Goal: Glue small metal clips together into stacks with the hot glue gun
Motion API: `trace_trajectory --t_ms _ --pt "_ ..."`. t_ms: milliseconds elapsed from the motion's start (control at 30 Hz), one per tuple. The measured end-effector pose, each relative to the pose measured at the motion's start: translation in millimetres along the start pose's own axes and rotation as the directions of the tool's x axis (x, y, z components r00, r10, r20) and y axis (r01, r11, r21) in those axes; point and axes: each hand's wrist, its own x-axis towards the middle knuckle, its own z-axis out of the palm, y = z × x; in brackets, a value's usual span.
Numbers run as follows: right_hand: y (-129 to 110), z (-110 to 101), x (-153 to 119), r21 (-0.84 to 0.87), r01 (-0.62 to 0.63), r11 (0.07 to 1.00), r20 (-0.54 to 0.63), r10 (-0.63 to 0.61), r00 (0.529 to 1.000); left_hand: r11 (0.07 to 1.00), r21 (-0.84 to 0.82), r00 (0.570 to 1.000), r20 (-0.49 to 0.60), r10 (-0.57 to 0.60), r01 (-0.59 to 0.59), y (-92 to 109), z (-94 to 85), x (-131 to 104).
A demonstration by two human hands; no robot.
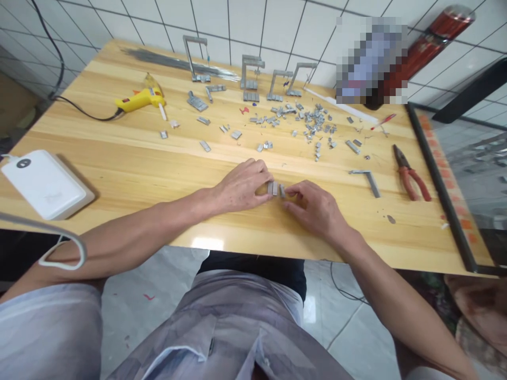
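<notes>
Near the front middle of the wooden table, my left hand [243,186] has its thumb and forefinger at the two ends of small grey metal-looking blocks [273,188], which lie side by side. A separate, narrow grey piece [282,190] sits just to their right, with a thin gap between. My right hand [315,207] is beside this piece, its forefinger tip close to it; whether they touch is hard to see. The right thumb and forefinger are apart, the other fingers curled.
Small grey pieces [317,120] lie scattered beyond my hands. Several grey bracket-shaped stands [249,71] line the back, near thin rods [158,59]. A yellow glue gun [138,100] and a white power bank [47,182] lie left; red-handled pliers [407,177] and a black-edged panel [439,190] right.
</notes>
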Motion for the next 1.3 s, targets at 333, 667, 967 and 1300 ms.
trace_trajectory --t_ms 333,667,967,1300 --pt "14.6 -3.2 17.6 0.039 0.018 0.999 0.091 -0.021 0.996 0.999 0.008 0.999 -0.018 0.035 -0.035 -4.3 2.2 -0.9" --pt "10.6 -3.2 29.0 0.035 0.06 0.998 0.12 -0.064 0.991 0.998 -0.049 0.999 -0.013 0.038 -0.038 -4.9 2.4 -2.1" --pt "17.1 2.4 28.9 0.063 0.083 0.995 0.112 -0.089 0.99 0.996 -0.08 0.999 0.021 -0.034 0.035 1.1 -1.3 -3.2" --pt "25.1 7.5 20.3 0.035 0.158 0.987 0.047 -0.16 0.986 0.998 -0.062 0.999 0.034 -0.028 0.03 2.4 -4.5 -1.9"
